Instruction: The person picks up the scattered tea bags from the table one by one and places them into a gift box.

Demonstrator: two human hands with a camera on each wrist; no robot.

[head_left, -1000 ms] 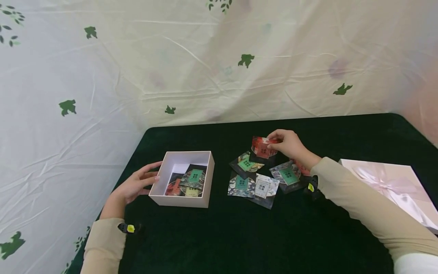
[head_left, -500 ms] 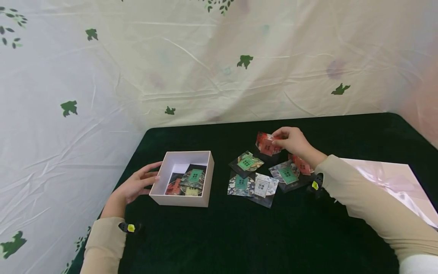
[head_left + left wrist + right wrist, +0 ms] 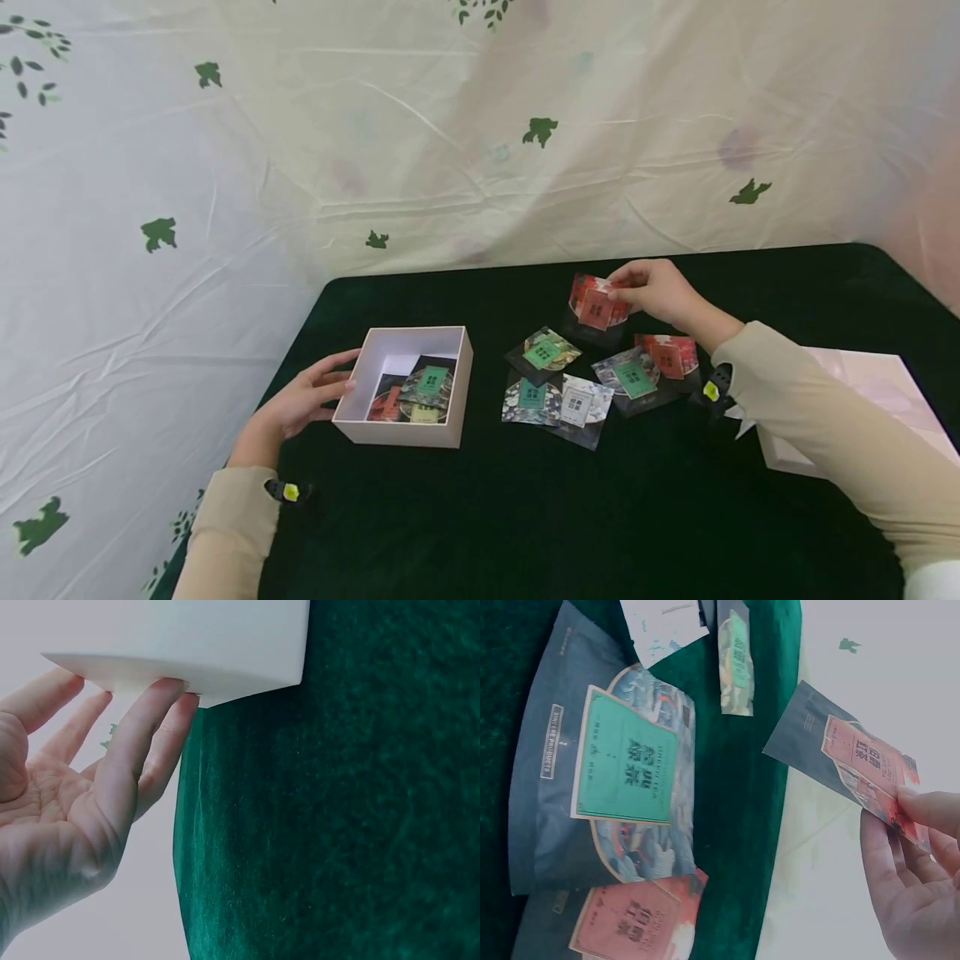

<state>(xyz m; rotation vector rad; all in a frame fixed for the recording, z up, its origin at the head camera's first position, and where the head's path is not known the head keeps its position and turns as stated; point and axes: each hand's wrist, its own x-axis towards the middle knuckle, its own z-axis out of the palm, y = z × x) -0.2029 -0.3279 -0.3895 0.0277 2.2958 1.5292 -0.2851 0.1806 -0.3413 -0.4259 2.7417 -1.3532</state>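
A red-labelled tea packet [image 3: 595, 310] is pinched by its top edge between the thumb and fingers of my right hand [image 3: 660, 292], raised over the table's far side. In the right wrist view the held tea packet [image 3: 847, 754] tilts, its dark end away from the hand. My left hand [image 3: 303, 402] touches the left wall of an open white box [image 3: 408, 433] with extended fingertips. From the left wrist view, the fingers [image 3: 127, 750] meet the box's lower side [image 3: 187, 671]. Inside the box lie several packets, among them a green-labelled packet [image 3: 431, 381].
Between box and right arm lie more tea packets: a yellow-green packet [image 3: 543, 353], a white-labelled packet [image 3: 576, 407], a grey-green packet [image 3: 633, 379] and a red packet [image 3: 670, 358]. A pink ribboned lid [image 3: 862, 383] sits at right, partly behind the sleeve. Dark green cloth [image 3: 480, 517] covers the table.
My right hand has moved up and to the right with the red packet, away from the pile, uncovering the other red packet. My left hand stays at the box.
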